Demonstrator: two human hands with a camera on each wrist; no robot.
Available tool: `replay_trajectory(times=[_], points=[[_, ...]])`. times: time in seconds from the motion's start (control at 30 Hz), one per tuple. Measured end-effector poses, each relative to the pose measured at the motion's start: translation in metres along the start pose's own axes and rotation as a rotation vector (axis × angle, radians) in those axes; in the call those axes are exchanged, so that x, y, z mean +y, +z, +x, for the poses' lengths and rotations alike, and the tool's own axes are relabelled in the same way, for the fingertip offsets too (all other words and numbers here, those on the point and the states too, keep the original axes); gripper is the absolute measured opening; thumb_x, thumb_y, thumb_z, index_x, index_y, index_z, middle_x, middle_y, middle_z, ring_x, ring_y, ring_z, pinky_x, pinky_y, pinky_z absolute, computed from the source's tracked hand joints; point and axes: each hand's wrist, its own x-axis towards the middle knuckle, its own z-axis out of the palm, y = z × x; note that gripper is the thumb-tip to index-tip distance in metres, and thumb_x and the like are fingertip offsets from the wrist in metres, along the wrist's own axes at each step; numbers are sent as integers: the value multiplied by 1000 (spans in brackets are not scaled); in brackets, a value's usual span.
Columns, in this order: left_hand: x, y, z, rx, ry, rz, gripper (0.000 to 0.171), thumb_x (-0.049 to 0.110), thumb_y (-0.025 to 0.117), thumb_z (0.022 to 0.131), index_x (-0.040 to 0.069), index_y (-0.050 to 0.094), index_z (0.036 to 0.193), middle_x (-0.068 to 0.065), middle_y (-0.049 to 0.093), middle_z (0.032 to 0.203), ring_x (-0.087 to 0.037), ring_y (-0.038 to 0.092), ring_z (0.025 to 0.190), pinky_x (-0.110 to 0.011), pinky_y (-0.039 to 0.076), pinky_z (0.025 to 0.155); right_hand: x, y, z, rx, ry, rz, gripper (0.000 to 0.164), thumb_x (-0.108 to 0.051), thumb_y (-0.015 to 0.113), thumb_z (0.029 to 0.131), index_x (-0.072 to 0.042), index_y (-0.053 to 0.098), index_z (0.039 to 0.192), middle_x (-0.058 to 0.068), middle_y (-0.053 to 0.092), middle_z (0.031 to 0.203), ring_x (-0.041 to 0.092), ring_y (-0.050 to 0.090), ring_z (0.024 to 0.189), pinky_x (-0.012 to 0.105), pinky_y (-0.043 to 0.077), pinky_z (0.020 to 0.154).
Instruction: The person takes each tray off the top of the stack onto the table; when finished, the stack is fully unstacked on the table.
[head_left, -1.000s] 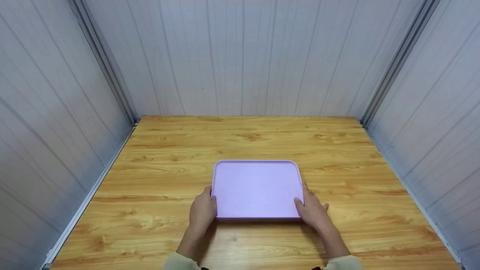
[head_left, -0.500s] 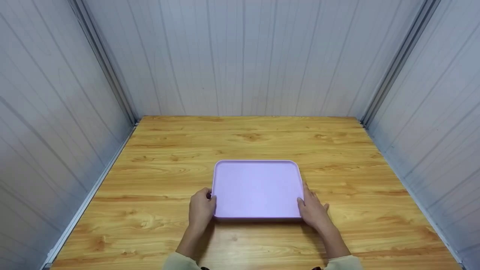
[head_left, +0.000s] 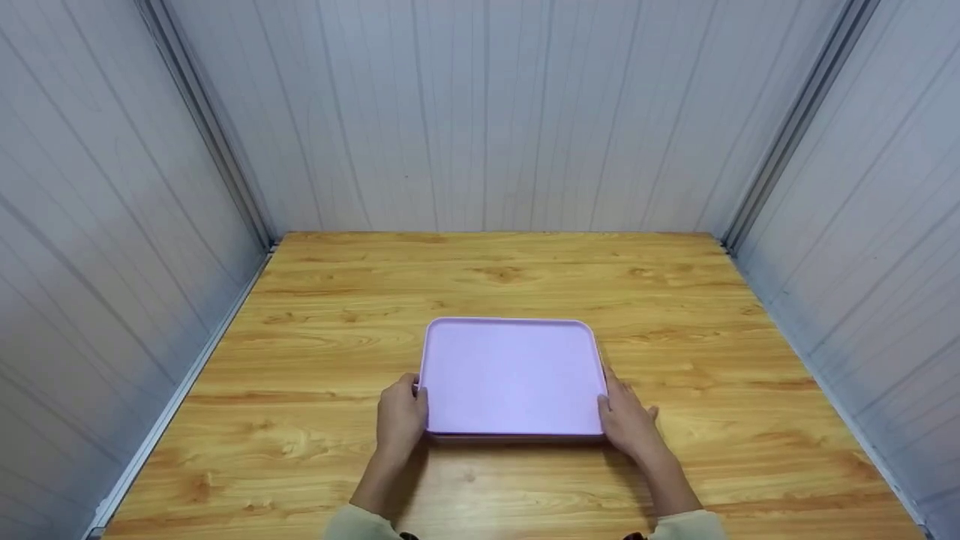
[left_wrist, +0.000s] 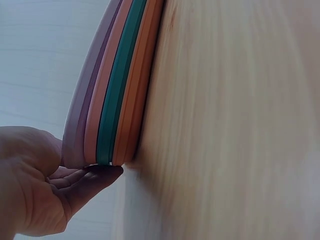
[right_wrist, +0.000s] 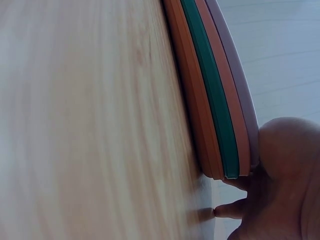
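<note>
A lilac tray tops a stack of several trays on the wooden table. Below it the left wrist view shows a pink tray, a green tray and an orange tray at the bottom. My left hand grips the lilac tray's left edge, thumb on the rim and fingers at the stack's side. On the opposite edge my right hand holds the lilac tray, thumb over the rim, other fingers spread along the side. The lilac tray's left side looks slightly raised.
The wooden table reaches a pale panelled back wall. Similar panels flank it, a left wall and a right wall, with metal strips along the corners.
The lilac tray has shifted slightly left, its left side rising a little. My left fingers have adjusted at its edge, and my right thumb has drawn back toward the rim.
</note>
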Motion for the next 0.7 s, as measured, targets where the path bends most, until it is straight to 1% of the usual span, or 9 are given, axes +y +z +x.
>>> replay_trajectory(times=[0.1, 0.27, 0.33, 0.5, 0.6, 0.7], points=[[0, -1, 0, 4, -9, -15, 16, -2, 62, 91, -10, 70, 103, -15, 69, 81, -27, 65, 71, -43, 56, 62, 0, 0, 0, 6, -3, 6, 60, -15, 40, 104, -4, 23, 160, 25, 38, 155, 46, 30, 144, 87, 2, 100], [-2, -1, 1, 2, 20, -4, 16, -3, 62, 91, -11, 68, 104, -16, 69, 81, -29, 65, 73, -45, 56, 65, 0, 0, -1, 15, -18, -2, 60, -15, 42, 104, -2, 24, 159, 27, 42, 152, 47, 34, 142, 89, 5, 98], [-2, -2, 1, -4, 21, -1, 17, -3, 62, 92, -11, 67, 105, -17, 69, 82, -30, 66, 74, -46, 56, 66, 0, 0, -1, 12, -21, -8, 60, -16, 42, 104, -1, 24, 159, 27, 42, 152, 47, 35, 141, 89, 5, 98], [-2, -5, 1, -30, -33, -37, 20, -3, 58, 95, -11, 65, 111, -18, 69, 85, -30, 66, 75, -46, 56, 65, 0, 0, -1, 4, -13, 5, 63, -22, 45, 104, 1, 23, 159, 29, 39, 153, 47, 33, 142, 88, 3, 99], [-4, -8, 3, -48, -63, -72, 19, -2, 56, 96, -8, 62, 113, -17, 68, 85, -29, 64, 74, -45, 55, 64, 0, 0, 0, -3, -3, 23, 67, -26, 47, 104, 1, 21, 159, 29, 38, 154, 47, 31, 143, 87, 1, 101], [-6, -10, 4, -61, -79, -94, 17, -2, 55, 97, -5, 60, 113, -15, 66, 83, -27, 63, 72, -42, 54, 61, 1, 1, 0, -12, 2, 32, 71, -30, 49, 103, 2, 20, 159, 29, 36, 155, 47, 29, 144, 86, 0, 101]])
